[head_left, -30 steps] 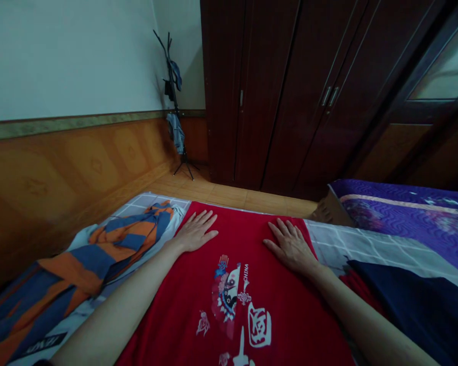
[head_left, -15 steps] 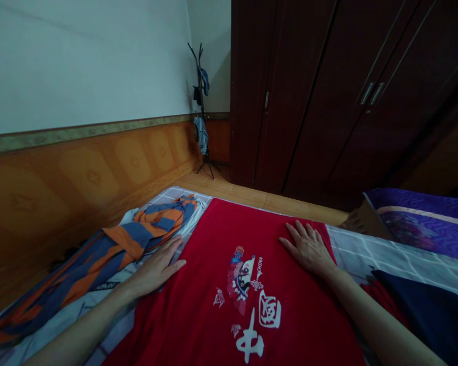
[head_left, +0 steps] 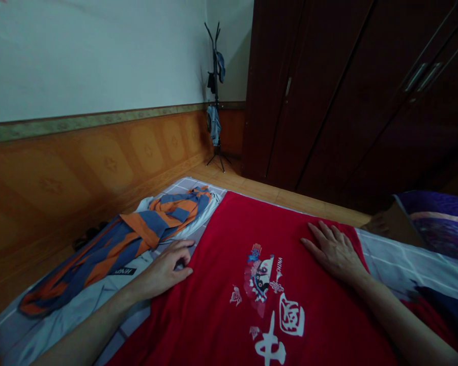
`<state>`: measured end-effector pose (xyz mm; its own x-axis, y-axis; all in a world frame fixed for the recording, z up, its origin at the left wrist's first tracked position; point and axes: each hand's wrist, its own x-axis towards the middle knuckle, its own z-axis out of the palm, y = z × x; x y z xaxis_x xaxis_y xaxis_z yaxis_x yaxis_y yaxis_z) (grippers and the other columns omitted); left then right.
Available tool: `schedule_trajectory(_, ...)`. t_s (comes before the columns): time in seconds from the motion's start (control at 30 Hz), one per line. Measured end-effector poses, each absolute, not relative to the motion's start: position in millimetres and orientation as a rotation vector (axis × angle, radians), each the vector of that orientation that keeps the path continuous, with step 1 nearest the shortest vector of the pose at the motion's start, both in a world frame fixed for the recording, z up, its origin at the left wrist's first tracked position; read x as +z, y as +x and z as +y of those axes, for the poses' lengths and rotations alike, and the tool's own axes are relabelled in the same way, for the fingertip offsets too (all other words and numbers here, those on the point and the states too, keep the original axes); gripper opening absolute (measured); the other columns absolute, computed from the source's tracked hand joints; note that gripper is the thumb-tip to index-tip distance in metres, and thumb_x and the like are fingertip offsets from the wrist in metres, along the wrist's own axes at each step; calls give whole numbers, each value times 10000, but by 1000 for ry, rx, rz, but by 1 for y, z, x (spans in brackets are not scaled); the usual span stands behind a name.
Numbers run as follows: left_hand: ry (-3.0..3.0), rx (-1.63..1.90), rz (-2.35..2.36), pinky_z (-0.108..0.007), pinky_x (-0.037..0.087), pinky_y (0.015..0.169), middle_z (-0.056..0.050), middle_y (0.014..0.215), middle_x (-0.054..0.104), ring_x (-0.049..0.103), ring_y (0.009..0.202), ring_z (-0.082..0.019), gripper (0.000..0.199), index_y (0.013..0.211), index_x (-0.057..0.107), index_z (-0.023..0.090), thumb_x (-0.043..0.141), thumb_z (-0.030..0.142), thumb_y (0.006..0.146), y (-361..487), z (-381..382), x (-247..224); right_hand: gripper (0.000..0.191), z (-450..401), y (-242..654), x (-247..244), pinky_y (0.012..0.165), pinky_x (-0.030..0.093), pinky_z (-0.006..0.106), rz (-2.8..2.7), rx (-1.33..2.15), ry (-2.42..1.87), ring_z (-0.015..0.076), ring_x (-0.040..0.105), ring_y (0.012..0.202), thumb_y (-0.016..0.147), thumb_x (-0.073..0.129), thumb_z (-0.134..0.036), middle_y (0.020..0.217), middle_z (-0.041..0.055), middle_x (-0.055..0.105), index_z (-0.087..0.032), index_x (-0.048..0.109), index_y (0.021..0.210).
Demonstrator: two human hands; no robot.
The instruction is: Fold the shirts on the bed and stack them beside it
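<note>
A red T-shirt (head_left: pixel 221 305) with a white and coloured print lies spread on a bed with a grey checked sheet (head_left: pixel 408 259). My right hand (head_left: pixel 336 251) rests flat on the shirt near its far right, fingers stretched out. At the shirt's left edge is my left hand (head_left: pixel 166 269), its fingers bent and a gap showing between thumb and forefinger. Nothing shows in its grasp. Left of that hand lie a blue and orange striped garment (head_left: pixel 141 231) and a pale garment (head_left: pixel 99 290) with a black label.
Dark folded cloth (head_left: pixel 442 307) lies at the right. Beyond the bed stand a black coat rack (head_left: pixel 216 96) and a dark wooden wardrobe (head_left: pixel 313 91). Purple bedding (head_left: pixel 442 223) is at the far right. An orange-panelled wall (head_left: pixel 110 162) runs along the left.
My left hand's fingers have gone from stretched out to bent at the shirt's edge. My right hand stays flat on the shirt. The view has turned left, shifting everything rightward.
</note>
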<state>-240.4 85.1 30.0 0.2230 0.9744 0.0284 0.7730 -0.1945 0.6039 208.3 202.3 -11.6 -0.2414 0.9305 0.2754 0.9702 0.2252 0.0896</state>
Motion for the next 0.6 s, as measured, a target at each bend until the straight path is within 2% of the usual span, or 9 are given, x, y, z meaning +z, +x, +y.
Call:
schedule_trajectory(0.07, 1949, 592, 1664, -344, 432, 832, -49, 939, 627, 572, 959, -242, 128, 689, 440, 218, 532, 274, 759, -243, 87, 32, 580, 202, 208, -10, 993, 314, 552, -2314, -340, -1835, 372, 332, 1294, 878, 318, -538, 1408, 114, 434, -249, 452, 1362)
schedule_trajectory(0.1, 1891, 579, 1680, -302, 432, 709, -15, 791, 595, 576, 803, -208, 130, 696, 424, 218, 513, 282, 765, -246, 89, 33, 582, 201, 207, -9, 992, 314, 553, -2315, -339, -1839, 373, 333, 1293, 879, 313, -537, 1409, 117, 432, -245, 451, 1363)
schedule_trajectory(0.13, 1828, 550, 1678, -266, 392, 603, 19, 683, 537, 538, 669, -172, 127, 711, 413, 217, 496, 289, 774, -250, 90, 33, 595, 201, 207, -9, 992, 317, 549, -2316, -348, -1843, 377, 333, 1291, 881, 303, -540, 1412, 130, 425, -225, 455, 1362)
schedule_trajectory(0.2, 1703, 474, 1618, -230, 280, 494, 66, 589, 435, 421, 521, -120, 111, 786, 424, 214, 483, 308, 791, -258, 91, 34, 631, 201, 206, -10, 996, 322, 531, -2321, -381, -1849, 382, 337, 1285, 888, 272, -551, 1421, 158, 402, -174, 464, 1356)
schedule_trajectory(0.3, 1569, 368, 1458, -217, 221, 470, 85, 605, 419, 359, 497, -96, 290, 1030, 433, 212, 534, 326, 784, -265, 88, 40, 662, 203, 206, -12, 999, 331, 508, -2310, -414, -1867, 374, 356, 1272, 893, 253, -566, 1423, 168, 390, -146, 459, 1361)
schedule_trajectory(0.47, 1518, 239, 1290, -202, 279, 503, 50, 720, 470, 436, 593, -117, 690, 1343, 302, 261, 612, 280, 727, -262, 80, 60, 652, 204, 207, -14, 991, 341, 496, -2300, -416, -1854, 366, 359, 1269, 901, 264, -564, 1417, 163, 400, -150, 452, 1368)
schedule_trajectory(0.53, 1532, 198, 1250, -200, 312, 521, 30, 781, 495, 464, 640, -131, 750, 1383, 292, 298, 625, 279, 710, -264, 77, 66, 642, 204, 208, -14, 993, 339, 491, -2301, -415, -1853, 369, 362, 1267, 907, 267, -558, 1416, 165, 402, -147, 457, 1364)
schedule_trajectory(0.6, 1631, 138, 1276, -201, 334, 545, 23, 794, 501, 476, 667, -141, 671, 1345, 395, 308, 614, 273, 711, -270, 75, 69, 634, 203, 208, -13, 993, 340, 490, -2303, -415, -1855, 371, 364, 1267, 913, 269, -555, 1417, 162, 401, -151, 457, 1364)
